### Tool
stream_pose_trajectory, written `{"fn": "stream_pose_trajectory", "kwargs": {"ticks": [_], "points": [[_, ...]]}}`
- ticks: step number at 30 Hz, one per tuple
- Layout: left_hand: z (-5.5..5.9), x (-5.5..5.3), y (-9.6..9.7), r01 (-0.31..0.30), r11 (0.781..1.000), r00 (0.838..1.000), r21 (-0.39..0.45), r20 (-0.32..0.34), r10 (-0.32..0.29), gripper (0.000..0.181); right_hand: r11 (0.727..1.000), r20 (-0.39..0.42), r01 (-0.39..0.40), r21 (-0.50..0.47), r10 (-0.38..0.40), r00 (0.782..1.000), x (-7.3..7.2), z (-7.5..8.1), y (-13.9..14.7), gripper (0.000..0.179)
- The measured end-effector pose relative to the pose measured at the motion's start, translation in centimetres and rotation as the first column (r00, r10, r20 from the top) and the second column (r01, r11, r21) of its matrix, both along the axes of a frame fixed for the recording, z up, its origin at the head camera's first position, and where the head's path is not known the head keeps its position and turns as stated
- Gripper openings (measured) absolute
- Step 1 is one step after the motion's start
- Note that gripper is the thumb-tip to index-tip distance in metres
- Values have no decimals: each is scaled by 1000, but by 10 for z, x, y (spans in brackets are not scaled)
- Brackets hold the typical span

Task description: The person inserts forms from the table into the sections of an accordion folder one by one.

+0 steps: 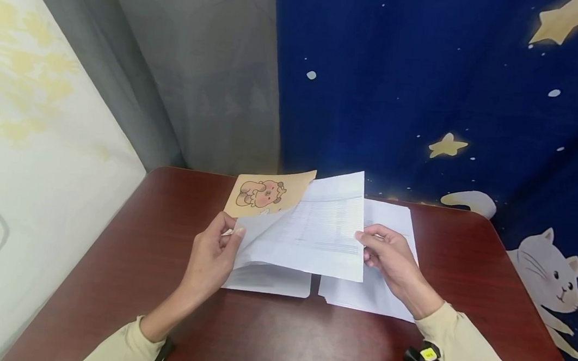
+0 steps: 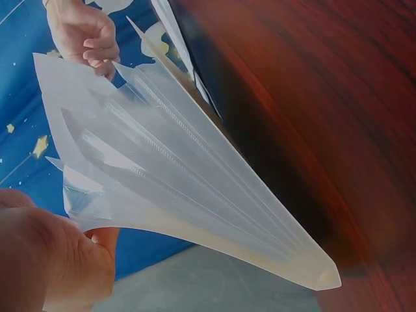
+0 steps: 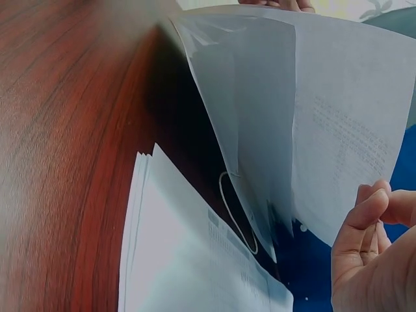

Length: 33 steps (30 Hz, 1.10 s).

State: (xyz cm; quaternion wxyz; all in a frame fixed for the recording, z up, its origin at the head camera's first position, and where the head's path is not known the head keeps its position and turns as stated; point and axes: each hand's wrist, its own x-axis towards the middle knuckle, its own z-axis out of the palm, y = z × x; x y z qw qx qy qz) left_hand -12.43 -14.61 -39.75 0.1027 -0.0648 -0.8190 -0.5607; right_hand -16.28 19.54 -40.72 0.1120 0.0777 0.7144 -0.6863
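Note:
A folder with a tan cartoon cover [image 1: 264,193] and translucent sleeves [image 2: 188,156] stands partly fanned open above the table. My left hand [image 1: 211,255] pinches the left side of its cover and sleeves between thumb and fingers. A white printed sheet [image 1: 331,221] lies partly within a sleeve, its right part sticking out. The right edge of that sheet is pinched by my right hand [image 1: 390,259], thumb on top. Beneath the right hand lies a stack of printed papers [image 3: 182,260] on the table. How far the sheet reaches into the sleeve is hard to see.
The dark red wooden table [image 1: 271,332] carries everything. Behind it hang a grey curtain [image 1: 216,78] and a blue curtain [image 1: 372,97] with stars and a cat. At the left is a white surface [image 1: 41,135] with yellow patterns.

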Motion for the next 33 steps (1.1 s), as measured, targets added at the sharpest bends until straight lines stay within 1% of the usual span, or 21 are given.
{"fn": "stream_pose_trajectory", "kwargs": {"ticks": [7,10,14,18,25,33], "points": [[22,9,6,-1,1000,1000,-3,18,1,8,999,-1,-15,-29,15,1000,-4,-3,-14,28],[26,10,7,-7,1000,1000,-11,21,8,7,999,-5,-13,-39,13,1000,-7,-5,-20,26],[28,11,7,-16,1000,1000,-24,15,17,7,999,-2,-13,-41,13,1000,-11,-9,-26,23],[27,11,7,-13,1000,1000,-28,4,13,8,999,10,-8,-41,9,1000,-14,-12,-30,22],[25,11,7,3,1000,1000,-17,-12,-3,8,998,6,-12,-54,12,1000,-17,-19,-37,25],[26,11,9,4,1000,999,-26,-32,-5,7,998,-2,-28,-55,28,1000,-22,-24,-50,28]]}}
